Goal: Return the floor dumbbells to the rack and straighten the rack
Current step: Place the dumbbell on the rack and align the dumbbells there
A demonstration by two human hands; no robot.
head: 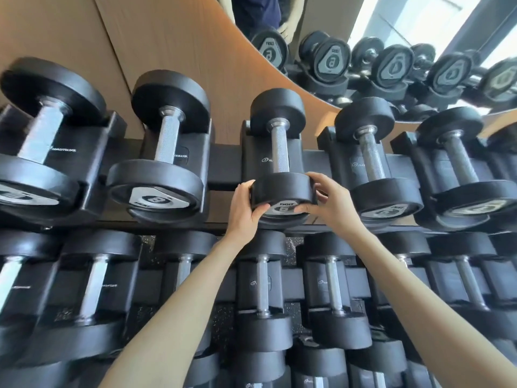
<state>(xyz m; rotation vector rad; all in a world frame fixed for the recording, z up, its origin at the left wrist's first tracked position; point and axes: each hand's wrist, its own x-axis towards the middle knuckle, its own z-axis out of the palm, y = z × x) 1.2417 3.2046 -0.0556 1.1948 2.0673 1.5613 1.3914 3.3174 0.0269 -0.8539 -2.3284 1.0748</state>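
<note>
Both hands square up the 6 on the top tier

The dumbbell (279,152) marked 6 lies in its moulded cradle (253,161) on the upper row of the rack (226,169), far head against the wooden wall, near head facing the person. It sits where its number puts it, between the neighbour marked 8 (162,169) and the smaller ones to the right, so this looks like straightening, not lifting. The left hand (247,210) cups the left side of the near head, fingers curved over the rim and thumb pressed on the numbered face. The right hand (330,204) mirrors it on the other side, thumb on the face and fingers wrapped behind the edge. Holding the head from both flanks gives leverage to roll it (probably to bring the label level, since the plate reads slightly askew). Both hands are half closed around the rubber, neither flat nor clenched. The lower tier (263,284) is full beneath the forearms
</note>
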